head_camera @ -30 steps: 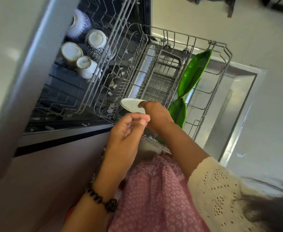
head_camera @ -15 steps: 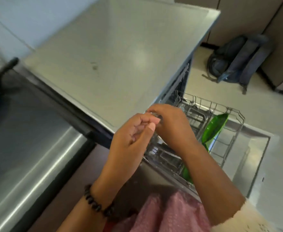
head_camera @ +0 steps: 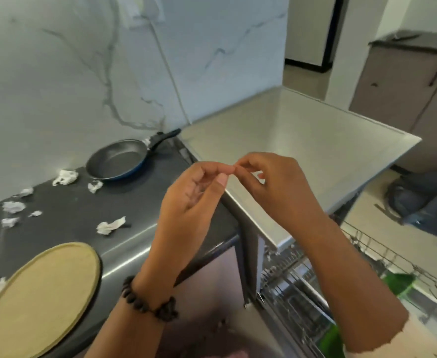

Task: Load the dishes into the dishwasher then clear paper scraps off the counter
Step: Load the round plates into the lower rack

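Observation:
My left hand [head_camera: 191, 200] and my right hand [head_camera: 271, 182] are raised in front of me over the counter's edge, fingertips touching. My right thumb and forefinger pinch at my left fingertip; nothing shows between them. My left fingers are loosely curled. Several crumpled paper scraps [head_camera: 110, 226] lie on the dark counter [head_camera: 70, 192], more of them at the left [head_camera: 13, 206]. A round beige plate [head_camera: 39, 298] lies at the near left. The pulled-out dishwasher rack [head_camera: 367, 244] at lower right holds green dishes [head_camera: 399, 282].
A dark frying pan [head_camera: 116, 161] sits near the marble wall, handle pointing right. The dishwasher's steel top [head_camera: 302, 140] stretches right of the counter. A dark backpack [head_camera: 423, 200] lies on the floor at the right.
My view has swung up from the dishwasher rack to the counter. The small white dish my right hand held over the rack is gone from my hand. Both hands rose, fingertips together.

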